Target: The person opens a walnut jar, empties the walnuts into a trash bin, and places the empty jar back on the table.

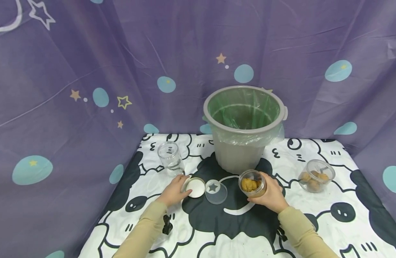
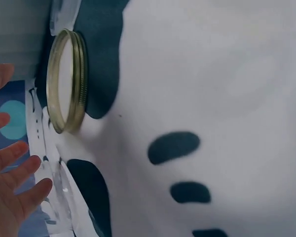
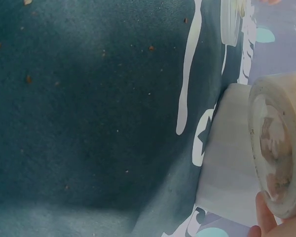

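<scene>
My right hand [image 1: 271, 193] grips a see-through jar [image 1: 258, 191] of yellow-brown lumps [image 1: 249, 185], held tilted above the cloth in front of the bin. The right wrist view shows the jar's base [image 3: 274, 148], with fingers [image 3: 266, 215] against it. On the other side, my left hand [image 1: 176, 191] is beside a gold-rimmed lid [image 1: 196, 187] with a white inside. In the left wrist view its fingers [image 2: 19, 180] are spread and apart from the lid [image 2: 80, 89]. A clear round lid [image 1: 216, 197] lies just right of the gold one.
A grey bin [image 1: 238, 156] lined with a green-tinted bag [image 1: 246, 111] stands at the back. Behind the left hand is a see-through jar [image 1: 170, 157] with no contents visible. Another jar [image 1: 316, 175], holding brown lumps, sits at right. Crumbs [image 3: 28, 79] dot the cloth.
</scene>
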Motion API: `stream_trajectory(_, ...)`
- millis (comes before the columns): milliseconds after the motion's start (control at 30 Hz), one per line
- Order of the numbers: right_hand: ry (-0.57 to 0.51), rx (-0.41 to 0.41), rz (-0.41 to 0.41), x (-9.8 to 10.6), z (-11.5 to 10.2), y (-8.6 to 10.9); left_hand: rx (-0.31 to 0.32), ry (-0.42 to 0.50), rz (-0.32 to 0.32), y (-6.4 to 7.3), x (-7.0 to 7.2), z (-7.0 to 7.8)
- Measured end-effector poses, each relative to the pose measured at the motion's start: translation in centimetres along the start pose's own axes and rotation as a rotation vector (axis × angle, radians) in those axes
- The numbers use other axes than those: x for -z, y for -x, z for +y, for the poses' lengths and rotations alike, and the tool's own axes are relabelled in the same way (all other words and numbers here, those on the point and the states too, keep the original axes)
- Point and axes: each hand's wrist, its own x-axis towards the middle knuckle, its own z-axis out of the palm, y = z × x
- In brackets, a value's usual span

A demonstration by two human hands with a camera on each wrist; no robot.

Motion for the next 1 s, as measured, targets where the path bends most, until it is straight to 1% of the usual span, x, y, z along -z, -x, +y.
stream_trajectory(133, 0.001, -0.005, 0.003, 0.0, 0.1, 0.1, -0.014, 0.011, 0.051, -0.1, 0.3, 0.6)
stream_trajectory(233, -0.002, -0.007, 0.001, 0.0, 0.1, 0.1, -0.036, -0.002, 0.105, -0.2, 0.9, 1.4)
stream_trajectory(333, -0.006, -0.011, -0.005, 0.1, 0.2, 0.2, -0.050, -0.014, 0.167, -0.5, 1.9, 2.5)
stream_trajectory(500, -0.010, -0.009, -0.006, 0.5, 0.4, 0.1, -0.083, 0.014, 0.285, -1.1, 4.2, 4.5)
stream_trajectory(533, -0.015, -0.010, -0.009, 0.5, 0.3, 0.0, -0.091, 0.019, 0.299, -1.3, 4.7, 4.8)
stream_trajectory(667, -0.013, -0.017, -0.022, 0.5, 0.3, 0.0, -0.146, 0.013, 0.344, -2.1, 6.7, 5.8)
stream_trajectory(767, -0.001, -0.029, -0.024, 0.6, 0.3, 0.0, -0.195, 0.012, 0.360, -3.0, 8.4, 6.6)
stream_trajectory(900, 0.007, -0.036, -0.019, 0.7, 0.2, -0.1, -0.251, 0.020, 0.364, -4.2, 10.9, 8.2)
stream_trajectory(1000, 0.007, -0.036, -0.024, 0.7, 0.1, -0.1, -0.283, 0.003, 0.352, -5.1, 12.5, 9.6)
